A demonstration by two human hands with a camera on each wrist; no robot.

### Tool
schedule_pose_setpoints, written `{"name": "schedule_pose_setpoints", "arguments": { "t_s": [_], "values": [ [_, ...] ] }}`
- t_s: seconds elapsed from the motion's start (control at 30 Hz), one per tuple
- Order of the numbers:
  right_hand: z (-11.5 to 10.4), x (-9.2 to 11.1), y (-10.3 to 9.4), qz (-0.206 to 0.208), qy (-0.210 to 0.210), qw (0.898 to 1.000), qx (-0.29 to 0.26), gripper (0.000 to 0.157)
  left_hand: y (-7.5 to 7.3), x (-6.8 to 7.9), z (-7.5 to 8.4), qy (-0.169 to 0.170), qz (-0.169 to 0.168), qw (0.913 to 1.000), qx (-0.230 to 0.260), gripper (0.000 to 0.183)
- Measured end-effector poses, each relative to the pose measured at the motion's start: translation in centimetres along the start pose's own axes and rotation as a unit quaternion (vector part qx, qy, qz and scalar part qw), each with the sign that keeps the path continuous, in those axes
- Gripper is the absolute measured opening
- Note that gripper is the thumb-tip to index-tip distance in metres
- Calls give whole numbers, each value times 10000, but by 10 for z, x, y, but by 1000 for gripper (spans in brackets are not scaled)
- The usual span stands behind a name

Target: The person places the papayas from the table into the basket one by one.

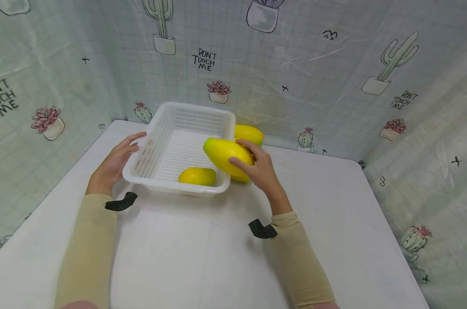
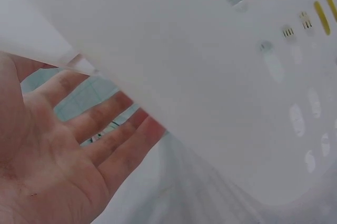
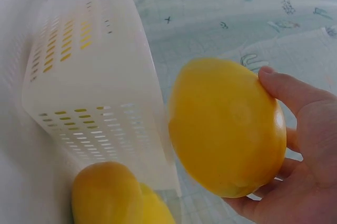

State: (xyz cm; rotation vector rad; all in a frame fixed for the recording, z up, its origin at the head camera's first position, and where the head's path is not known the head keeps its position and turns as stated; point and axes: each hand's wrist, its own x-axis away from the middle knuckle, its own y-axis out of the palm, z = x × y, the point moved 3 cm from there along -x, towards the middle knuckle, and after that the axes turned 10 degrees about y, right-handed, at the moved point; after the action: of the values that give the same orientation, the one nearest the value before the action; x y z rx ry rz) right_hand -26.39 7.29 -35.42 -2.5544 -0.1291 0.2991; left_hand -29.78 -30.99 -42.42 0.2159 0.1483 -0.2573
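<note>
My right hand (image 1: 258, 167) holds a large yellow mango (image 1: 225, 155) with a greenish tip, thumb on the near side and fingers around its far side. The mango is raised over the right rim of a white plastic basket (image 1: 140, 175). In the right wrist view the held mango (image 3: 226, 129) is beside the basket's perforated wall (image 3: 105, 95). Another mango (image 1: 197, 176) lies inside the basket, at its near right corner. At the basket's left side is my left hand (image 1: 111, 165); in the left wrist view its fingers (image 2: 105, 113) extend fairly straight against the rim.
Outside the basket's right side, one yellow mango (image 1: 249, 134) lies toward the back and another (image 1: 241, 178) shows partly beneath the held one. The white table (image 1: 187, 249) meets a curtain (image 1: 279, 64) printed with cacti at the back and sides.
</note>
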Motion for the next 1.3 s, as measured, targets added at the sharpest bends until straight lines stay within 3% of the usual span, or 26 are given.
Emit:
{"name": "schedule_pose_setpoints", "arguments": {
  "t_s": [0.33, 0.97, 1.3],
  "values": [
    [-2, -3, 5, 198, -149, 9996, -100, 55, -6, -2, -6, -94, 82, 9998, 145, 47],
    [3, 0, 7, -74, -320, 9992, 207, 55, -8, -4, -8, -114, 183, 9997, -115, 46],
    [6, -1, 12, 201, -219, 9991, -295, 56, -5, -1, -5, -131, 205, 9996, -140, 47]
  ]
}}
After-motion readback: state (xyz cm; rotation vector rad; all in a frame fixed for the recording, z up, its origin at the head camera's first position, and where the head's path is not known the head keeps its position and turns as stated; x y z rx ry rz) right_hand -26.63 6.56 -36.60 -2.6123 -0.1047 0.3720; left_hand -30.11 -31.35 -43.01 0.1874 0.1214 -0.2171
